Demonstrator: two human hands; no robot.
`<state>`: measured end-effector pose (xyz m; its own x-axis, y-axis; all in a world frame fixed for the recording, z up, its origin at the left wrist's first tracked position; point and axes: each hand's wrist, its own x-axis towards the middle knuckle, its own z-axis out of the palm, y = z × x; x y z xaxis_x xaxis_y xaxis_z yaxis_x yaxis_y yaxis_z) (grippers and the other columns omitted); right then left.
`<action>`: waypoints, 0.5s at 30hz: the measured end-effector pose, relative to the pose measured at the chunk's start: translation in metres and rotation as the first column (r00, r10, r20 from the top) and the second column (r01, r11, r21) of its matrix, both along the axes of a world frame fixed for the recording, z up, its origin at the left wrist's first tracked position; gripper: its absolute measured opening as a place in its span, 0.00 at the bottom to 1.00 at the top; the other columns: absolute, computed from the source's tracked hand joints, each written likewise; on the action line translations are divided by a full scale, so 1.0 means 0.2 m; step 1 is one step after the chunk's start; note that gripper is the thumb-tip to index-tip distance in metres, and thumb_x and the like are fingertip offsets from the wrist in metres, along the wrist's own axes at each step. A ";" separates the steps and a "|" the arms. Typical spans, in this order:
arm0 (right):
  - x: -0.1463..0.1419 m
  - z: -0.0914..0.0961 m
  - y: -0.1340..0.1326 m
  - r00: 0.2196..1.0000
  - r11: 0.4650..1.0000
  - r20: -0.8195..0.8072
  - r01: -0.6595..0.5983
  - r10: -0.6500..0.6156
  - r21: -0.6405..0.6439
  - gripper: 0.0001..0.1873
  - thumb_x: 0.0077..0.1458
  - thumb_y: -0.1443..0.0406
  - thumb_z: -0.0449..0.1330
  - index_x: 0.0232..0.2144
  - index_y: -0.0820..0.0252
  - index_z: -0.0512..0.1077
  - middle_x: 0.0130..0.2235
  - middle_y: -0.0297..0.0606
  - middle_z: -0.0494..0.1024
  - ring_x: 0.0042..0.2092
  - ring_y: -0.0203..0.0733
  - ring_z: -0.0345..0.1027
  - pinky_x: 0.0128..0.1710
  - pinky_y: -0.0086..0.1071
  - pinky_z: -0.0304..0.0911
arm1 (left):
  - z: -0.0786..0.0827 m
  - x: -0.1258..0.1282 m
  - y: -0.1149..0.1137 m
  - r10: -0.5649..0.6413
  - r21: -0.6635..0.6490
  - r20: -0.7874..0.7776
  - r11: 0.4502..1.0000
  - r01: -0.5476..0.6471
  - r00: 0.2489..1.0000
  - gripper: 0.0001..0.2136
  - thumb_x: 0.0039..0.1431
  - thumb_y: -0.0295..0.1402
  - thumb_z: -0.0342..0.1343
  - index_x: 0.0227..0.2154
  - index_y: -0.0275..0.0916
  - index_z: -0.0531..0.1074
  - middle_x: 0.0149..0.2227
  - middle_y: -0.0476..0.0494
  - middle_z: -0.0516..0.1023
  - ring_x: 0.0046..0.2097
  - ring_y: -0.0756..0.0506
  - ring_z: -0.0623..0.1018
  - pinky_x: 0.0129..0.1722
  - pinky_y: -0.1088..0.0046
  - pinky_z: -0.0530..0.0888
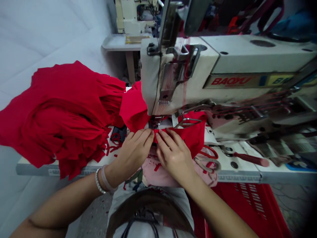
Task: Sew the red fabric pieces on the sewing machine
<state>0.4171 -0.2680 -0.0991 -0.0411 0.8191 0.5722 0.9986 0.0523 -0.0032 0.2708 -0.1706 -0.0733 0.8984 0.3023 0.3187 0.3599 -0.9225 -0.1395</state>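
At the near sewing machine, the red cloth is held by its edge in your left hand and right hand; fingers slipping toward the metal foot could get caught. Count two machines including the far sewing machine, one red pile, one pair of scissors, one screwdriver.

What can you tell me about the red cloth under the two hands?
The red cloth looks like plain, soft, matte fabric, loosely laid. It lies just in front of the needle area of the sewing machine, spreading out rightward past the right hand. That hand and the left hand rest on it, side by side. Stitching can't be made out.
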 end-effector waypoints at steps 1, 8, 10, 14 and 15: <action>0.00 0.01 0.00 1.000 1.000 0.030 0.009 -0.009 -0.011 0.18 0.61 0.68 0.55 0.51 0.73 0.73 0.54 0.50 0.75 0.54 0.55 0.63 0.49 0.46 0.69 | 0.00 0.00 0.00 -0.005 -0.011 0.007 1.000 0.005 1.000 0.16 0.68 0.25 0.44 0.55 0.28 0.69 0.53 0.34 0.74 0.50 0.40 0.73 0.45 0.63 0.71; 0.00 0.04 0.02 0.993 1.000 0.116 0.004 -0.003 -0.010 0.17 0.61 0.70 0.54 0.49 0.74 0.73 0.51 0.47 0.76 0.51 0.51 0.63 0.43 0.40 0.65 | -0.03 -0.02 0.02 -0.018 0.003 0.040 1.000 0.018 0.999 0.18 0.65 0.23 0.48 0.56 0.28 0.68 0.53 0.35 0.74 0.50 0.39 0.72 0.45 0.62 0.71; 0.01 0.03 0.02 0.993 1.000 0.116 -0.016 0.016 -0.005 0.17 0.61 0.71 0.54 0.50 0.74 0.73 0.52 0.47 0.76 0.51 0.50 0.63 0.44 0.40 0.64 | -0.03 -0.02 0.02 -0.017 0.001 0.038 1.000 0.017 0.999 0.18 0.65 0.23 0.48 0.56 0.29 0.68 0.53 0.36 0.74 0.50 0.39 0.72 0.44 0.62 0.71; 0.02 0.02 0.02 0.993 1.000 0.116 -0.009 0.011 -0.019 0.18 0.62 0.71 0.54 0.52 0.72 0.72 0.54 0.48 0.75 0.52 0.52 0.62 0.43 0.42 0.62 | -0.03 -0.01 0.03 -0.010 0.025 0.039 1.000 0.010 0.999 0.17 0.65 0.23 0.47 0.55 0.30 0.69 0.53 0.35 0.74 0.50 0.38 0.72 0.43 0.62 0.71; 0.03 0.02 0.02 0.994 1.000 0.109 -0.009 0.011 -0.018 0.18 0.62 0.70 0.54 0.52 0.72 0.72 0.54 0.48 0.75 0.52 0.52 0.62 0.43 0.42 0.62 | -0.03 -0.01 0.03 -0.011 0.035 0.044 0.999 0.009 0.999 0.17 0.65 0.23 0.47 0.55 0.29 0.69 0.53 0.35 0.74 0.50 0.38 0.72 0.42 0.62 0.71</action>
